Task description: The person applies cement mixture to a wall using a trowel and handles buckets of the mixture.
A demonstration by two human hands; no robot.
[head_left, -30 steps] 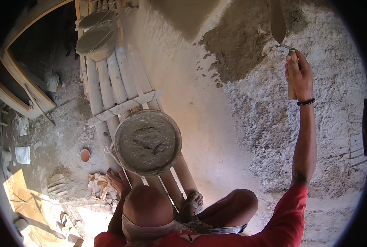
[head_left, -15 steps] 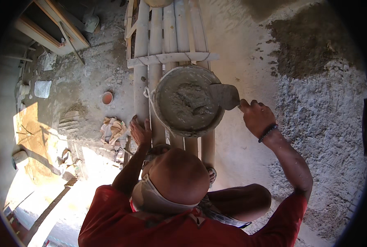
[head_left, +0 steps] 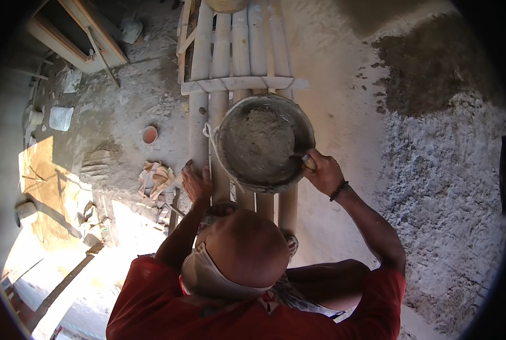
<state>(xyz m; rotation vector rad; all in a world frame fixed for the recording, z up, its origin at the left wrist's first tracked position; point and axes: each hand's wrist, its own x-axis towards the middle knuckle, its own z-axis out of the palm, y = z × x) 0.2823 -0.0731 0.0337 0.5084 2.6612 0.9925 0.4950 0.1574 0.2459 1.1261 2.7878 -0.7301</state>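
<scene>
A round dark bucket (head_left: 223, 152) of wet grey mortar (head_left: 262, 133) stands on the bamboo scaffold (head_left: 199, 130) in front of me. My right hand (head_left: 325, 173) is closed around the handle of a trowel (head_left: 309, 163) at the bucket's right rim. The trowel's blade is down inside the bucket and mostly hidden against the mortar. My left hand (head_left: 196, 184) lies on the leftmost bamboo pole, left of the bucket, with its fingers spread and nothing in them. A pale cord (head_left: 210, 131) hangs at the bucket's left rim.
A wooden crosspiece (head_left: 241, 84) is tied over the poles beyond the bucket. On the floor at left are a small reddish pot (head_left: 149, 135) and crumpled paper (head_left: 156, 179). A rough plastered wall (head_left: 434, 187), darker and wet-looking higher up, runs along the right.
My right hand has moved left and slightly down to the bucket's rim. The trowel blade, earlier flat across the right rim, has gone down into the bucket. My left hand stays on the pole.
</scene>
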